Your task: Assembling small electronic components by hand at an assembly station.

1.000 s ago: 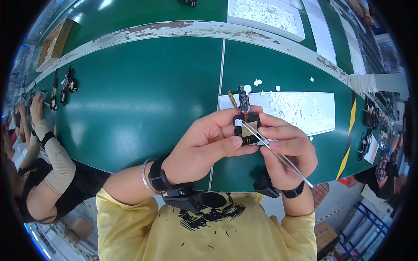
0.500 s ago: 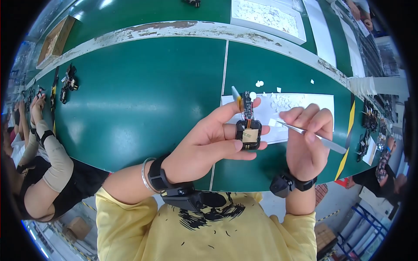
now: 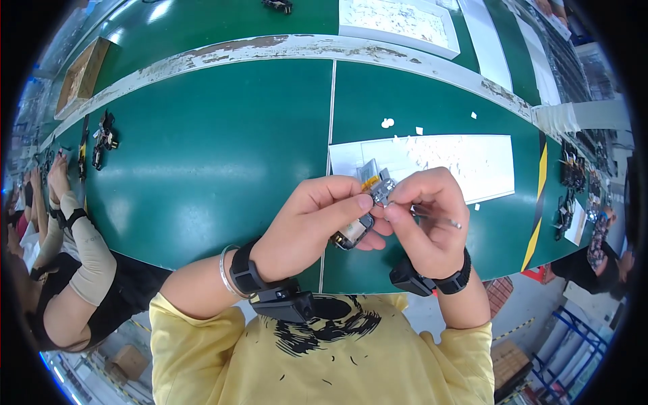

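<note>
My left hand (image 3: 293, 226) is closed round a small electronic device, its black housing (image 3: 352, 233) tilted below the thumb. From the housing's upper side a small circuit board (image 3: 382, 192) sticks out, with a silver battery-like pouch (image 3: 368, 170) and orange tape beside it. The thumb and forefinger of my right hand (image 3: 432, 223) pinch at the board's right edge. Metal tweezers (image 3: 442, 219) lie tucked across the right palm under the curled fingers. What the fingertips pinch is too small to make out. Behind both hands lies a white sheet (image 3: 489, 162) scattered with small white pieces.
A white tray of white scraps (image 3: 398, 23) stands beyond the worn ledge (image 3: 256, 48). Dark electronic parts lie at the left (image 3: 104, 140) and right (image 3: 574, 172) of the green table. A wooden box (image 3: 82, 77) sits far left. Co-workers sit on both sides.
My right hand has moved left to the board, and its tweezers have swung back into the palm. The device has been tilted in my left hand. The whole view has shifted slightly.
</note>
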Available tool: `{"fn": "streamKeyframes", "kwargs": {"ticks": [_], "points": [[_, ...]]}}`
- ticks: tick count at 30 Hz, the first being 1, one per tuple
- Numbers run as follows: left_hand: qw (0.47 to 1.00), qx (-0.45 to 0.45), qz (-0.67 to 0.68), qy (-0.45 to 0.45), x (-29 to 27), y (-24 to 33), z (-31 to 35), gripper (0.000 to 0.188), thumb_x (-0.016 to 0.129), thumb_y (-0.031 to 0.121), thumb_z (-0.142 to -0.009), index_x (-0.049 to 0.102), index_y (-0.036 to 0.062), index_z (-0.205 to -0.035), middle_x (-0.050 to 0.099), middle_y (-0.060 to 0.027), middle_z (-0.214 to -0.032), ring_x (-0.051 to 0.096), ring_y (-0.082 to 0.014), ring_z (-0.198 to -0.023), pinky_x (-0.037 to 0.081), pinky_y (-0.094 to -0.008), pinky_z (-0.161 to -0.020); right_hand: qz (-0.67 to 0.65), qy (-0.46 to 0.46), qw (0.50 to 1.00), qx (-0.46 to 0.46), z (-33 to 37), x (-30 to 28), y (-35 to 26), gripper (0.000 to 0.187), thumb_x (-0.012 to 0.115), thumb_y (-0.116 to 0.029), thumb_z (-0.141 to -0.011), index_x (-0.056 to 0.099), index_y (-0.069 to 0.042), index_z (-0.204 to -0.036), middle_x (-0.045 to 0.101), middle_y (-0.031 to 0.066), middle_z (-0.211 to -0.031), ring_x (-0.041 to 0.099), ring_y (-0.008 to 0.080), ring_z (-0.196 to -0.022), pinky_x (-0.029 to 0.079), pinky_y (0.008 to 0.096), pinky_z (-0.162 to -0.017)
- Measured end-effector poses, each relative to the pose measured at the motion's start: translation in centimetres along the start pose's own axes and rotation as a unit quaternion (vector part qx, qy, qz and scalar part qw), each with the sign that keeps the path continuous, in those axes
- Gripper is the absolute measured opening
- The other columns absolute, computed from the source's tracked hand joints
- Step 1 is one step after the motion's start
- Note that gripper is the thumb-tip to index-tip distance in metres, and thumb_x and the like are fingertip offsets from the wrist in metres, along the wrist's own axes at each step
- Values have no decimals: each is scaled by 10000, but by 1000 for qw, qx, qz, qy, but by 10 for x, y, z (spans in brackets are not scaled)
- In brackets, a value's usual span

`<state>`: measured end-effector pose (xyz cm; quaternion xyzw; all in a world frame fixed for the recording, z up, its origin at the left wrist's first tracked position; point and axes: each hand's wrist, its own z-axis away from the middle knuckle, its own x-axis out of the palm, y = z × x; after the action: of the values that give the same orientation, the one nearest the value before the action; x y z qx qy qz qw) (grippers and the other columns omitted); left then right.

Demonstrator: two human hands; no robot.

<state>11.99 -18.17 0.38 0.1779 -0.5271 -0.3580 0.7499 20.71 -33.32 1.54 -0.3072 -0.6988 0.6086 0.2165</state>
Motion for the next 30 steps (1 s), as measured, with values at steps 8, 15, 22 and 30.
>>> {"fn": "streamKeyframes", "kwargs": {"ticks": [8,15,22,30], "points": [[999,-13,-9,28,-2,0,1,162,490,113,-897,589,-15,-886,635,-74,-844,617,-115,-743,508,-242,-653,101,-40,993,-38,-3,-4,0,126,623,84,-716,583,-15,-784,590,65,-709,606,135,-619,482,228,-491],[995,53,-74,36,0,-2,3,88,542,66,-875,582,-13,-877,626,-47,-834,574,-61,-719,471,-184,-652,257,17,958,-124,-4,2,4,177,647,69,-664,603,-23,-808,602,82,-703,595,172,-568,480,247,-465],[987,73,-136,43,2,-6,4,52,575,24,-849,590,-14,-882,628,-44,-856,579,-57,-756,473,-187,-667,281,18,957,-66,1,1,0,175,647,62,-636,566,-32,-758,597,79,-694,586,185,-547,468,251,-461],[965,71,-247,43,-2,-6,5,42,575,15,-847,601,-18,-857,630,-31,-864,574,-57,-782,474,-195,-681,298,-1,943,-145,-1,0,1,129,627,58,-667,561,-15,-751,607,81,-727,529,69,-513,390,169,-443]]}}
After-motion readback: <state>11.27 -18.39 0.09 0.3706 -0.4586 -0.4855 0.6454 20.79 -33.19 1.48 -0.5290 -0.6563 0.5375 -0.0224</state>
